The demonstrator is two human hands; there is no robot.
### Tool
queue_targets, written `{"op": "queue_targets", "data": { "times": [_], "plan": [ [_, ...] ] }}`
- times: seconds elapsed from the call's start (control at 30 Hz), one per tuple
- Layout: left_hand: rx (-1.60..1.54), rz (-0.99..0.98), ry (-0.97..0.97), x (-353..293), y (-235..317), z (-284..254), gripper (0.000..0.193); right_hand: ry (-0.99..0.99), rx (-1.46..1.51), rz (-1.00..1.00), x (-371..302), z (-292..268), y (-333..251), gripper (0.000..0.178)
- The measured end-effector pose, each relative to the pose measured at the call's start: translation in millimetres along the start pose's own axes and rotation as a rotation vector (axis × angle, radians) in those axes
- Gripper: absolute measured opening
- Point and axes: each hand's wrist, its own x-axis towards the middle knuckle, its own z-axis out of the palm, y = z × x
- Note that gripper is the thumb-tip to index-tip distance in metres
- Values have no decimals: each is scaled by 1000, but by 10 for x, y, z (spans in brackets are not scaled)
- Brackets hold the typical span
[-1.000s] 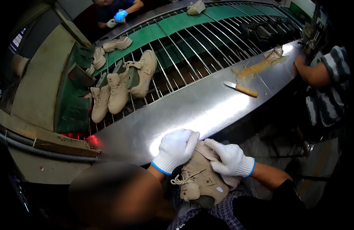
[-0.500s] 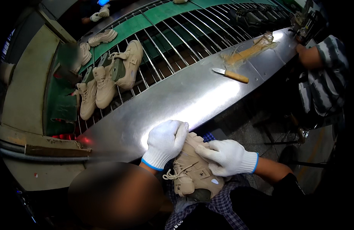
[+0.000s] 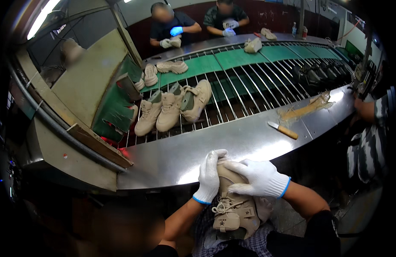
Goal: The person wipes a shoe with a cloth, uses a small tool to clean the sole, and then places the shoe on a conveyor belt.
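Observation:
A beige lace-up shoe [image 3: 230, 211] rests at my lap with its toe pointing away from me and its laced upper facing up. My left hand [image 3: 210, 176], in a white knit glove, is closed along the left side of the toe. My right hand [image 3: 261, 178], gloved the same way, grips the toe from the right, its thumb lying over the upper. The two hands nearly meet at the toe tip, which they partly hide. Beyond them, a knife [image 3: 283, 130] with a wooden handle lies on the metal ledge [image 3: 198, 148].
Several beige shoes [image 3: 168, 112] stand on the roller conveyor [image 3: 232, 107] at the left. Dark shoes [image 3: 320, 76] sit at its far right. Brown residue [image 3: 303, 110] covers part of the ledge. Two co-workers [image 3: 174, 26] handle shoes across the line; a person in striped sleeves [image 3: 369, 141] is at right.
The view has tilted up, bringing the far co-workers into sight. The shoe has turned so its upper faces up more, and my right hand has shifted its grip over the toe.

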Motion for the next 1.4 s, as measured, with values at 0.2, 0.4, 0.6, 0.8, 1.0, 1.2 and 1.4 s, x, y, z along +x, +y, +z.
{"op": "queue_targets", "data": {
  "times": [0.2,0.4,0.6,0.8,1.0,1.2,1.4],
  "plan": [
    [-137,25,30,-128,303,68,61,-100,15,-162,357,-404,-185,77],
    [-330,-239,-145,-369,-319,-510,74,492,349,-395,-243,-350,-236,97],
    [-381,-529,-237,-872,82,-630,121,339,811,-605,-602,-288,55,111],
    [73,388,-245,-15,352,-521,68,46,1555,-46,-752,1264,605,116],
    [-33,11,-559,-185,-376,169,41,8,851,117,-1205,1850,747,84],
    [51,9,-560,25,-510,323,41,572,923,-112,-728,242,309,78],
    [226,123,-434,117,-710,66,39,412,27,-209,-734,434,-228,69]
  ]
}}
